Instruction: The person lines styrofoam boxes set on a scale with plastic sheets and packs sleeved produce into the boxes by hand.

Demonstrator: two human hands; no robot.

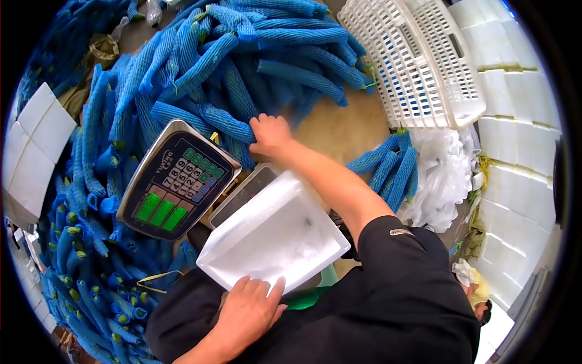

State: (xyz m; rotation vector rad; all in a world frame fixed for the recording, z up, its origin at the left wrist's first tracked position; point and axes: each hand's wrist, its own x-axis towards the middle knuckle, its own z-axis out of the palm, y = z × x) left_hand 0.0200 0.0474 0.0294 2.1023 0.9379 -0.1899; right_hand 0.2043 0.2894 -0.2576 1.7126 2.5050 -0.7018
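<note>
Grasps a blue-netted vegetable (225, 124) near twelve o'clock with curled right hand (271, 136), resting left hand (247, 312) with loosened fingers on a white box (274, 233) toward six o'clock; apparently fully netted, none boxed.

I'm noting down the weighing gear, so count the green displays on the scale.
3, side by side below the keys of the scale: left display, middle display, right display. None seems hidden.
</note>
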